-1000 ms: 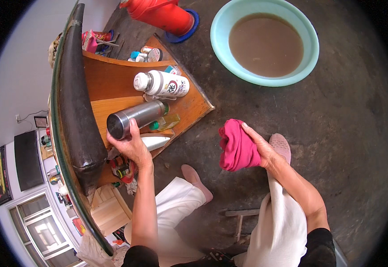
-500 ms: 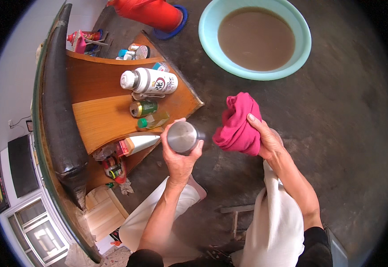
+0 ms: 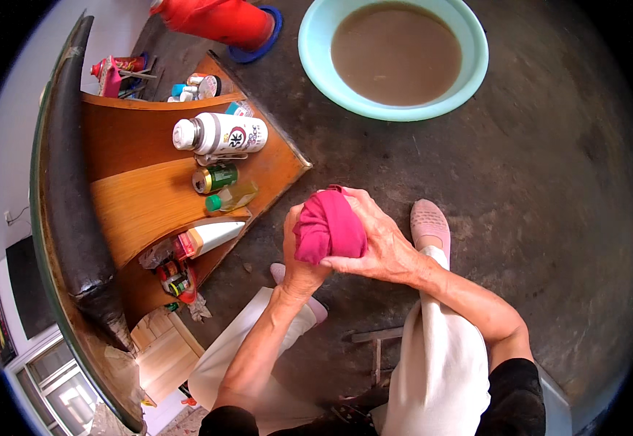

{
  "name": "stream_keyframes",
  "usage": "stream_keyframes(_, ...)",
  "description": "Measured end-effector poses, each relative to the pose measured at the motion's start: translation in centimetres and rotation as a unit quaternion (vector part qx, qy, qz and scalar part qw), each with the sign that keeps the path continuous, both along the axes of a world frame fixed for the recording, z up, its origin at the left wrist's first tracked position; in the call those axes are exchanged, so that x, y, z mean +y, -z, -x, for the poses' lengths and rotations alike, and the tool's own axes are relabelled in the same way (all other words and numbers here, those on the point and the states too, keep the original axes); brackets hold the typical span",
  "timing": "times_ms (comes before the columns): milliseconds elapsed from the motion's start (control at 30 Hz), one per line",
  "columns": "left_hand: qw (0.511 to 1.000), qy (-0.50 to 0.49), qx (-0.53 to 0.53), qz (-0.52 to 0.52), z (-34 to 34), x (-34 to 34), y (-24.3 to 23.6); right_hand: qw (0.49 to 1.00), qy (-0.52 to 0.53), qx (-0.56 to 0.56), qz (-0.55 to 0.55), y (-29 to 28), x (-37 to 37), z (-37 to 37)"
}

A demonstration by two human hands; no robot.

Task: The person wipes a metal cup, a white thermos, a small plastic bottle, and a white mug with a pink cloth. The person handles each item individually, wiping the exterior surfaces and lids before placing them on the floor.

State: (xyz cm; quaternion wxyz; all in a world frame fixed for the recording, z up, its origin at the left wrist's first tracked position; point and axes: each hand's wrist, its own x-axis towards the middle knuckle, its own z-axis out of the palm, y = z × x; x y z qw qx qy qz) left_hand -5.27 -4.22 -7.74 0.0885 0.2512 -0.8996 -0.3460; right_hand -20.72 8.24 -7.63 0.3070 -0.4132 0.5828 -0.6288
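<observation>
A bunched magenta cloth [image 3: 329,226] is held between my two hands at the middle of the view, over the steel cylinder, which it now hides. My left hand [image 3: 298,269] is closed round the covered cylinder from the left and below. My right hand [image 3: 378,243] grips the cloth from the right, with its thumb across the lower side. Just left of my hands, the wooden shelf unit [image 3: 135,203] holds a white flask [image 3: 229,131], a green can [image 3: 222,176], a small bottle with a green cap [image 3: 233,198] and a white carton [image 3: 211,234].
A pale turquoise basin [image 3: 465,87] of murky water stands at the upper right on the dark floor [image 3: 556,218]. A red cylindrical container [image 3: 229,29] on a blue base is at the top. My feet in pink shoes [image 3: 429,218] and a low wooden frame [image 3: 376,345] are below.
My left hand has moved right with the steel cylinder, away from the shelf. My right hand has brought the cloth leftward onto it, so the two hands now meet and the cylinder is covered.
</observation>
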Motion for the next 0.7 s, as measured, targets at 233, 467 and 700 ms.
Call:
stream_keyframes(233, 1.0, -0.024, 0.002, 0.004, 2.6, 2.4, -2.2, 0.981, 0.036, -0.172, -0.082, 1.4, -1.0, 0.9)
stream_keyframes(467, 0.998, -0.017, 0.006, 0.054, 1.3, 2.9, -2.7, 0.957, 0.142, -0.068, -0.243, 4.4, -1.1, 2.8)
stream_keyframes(700, 0.998, -0.038, 0.039, -0.012, 2.6, 2.8, -1.0, 0.92, 0.061, -0.361, -0.143, 3.1, 3.6, 5.2)
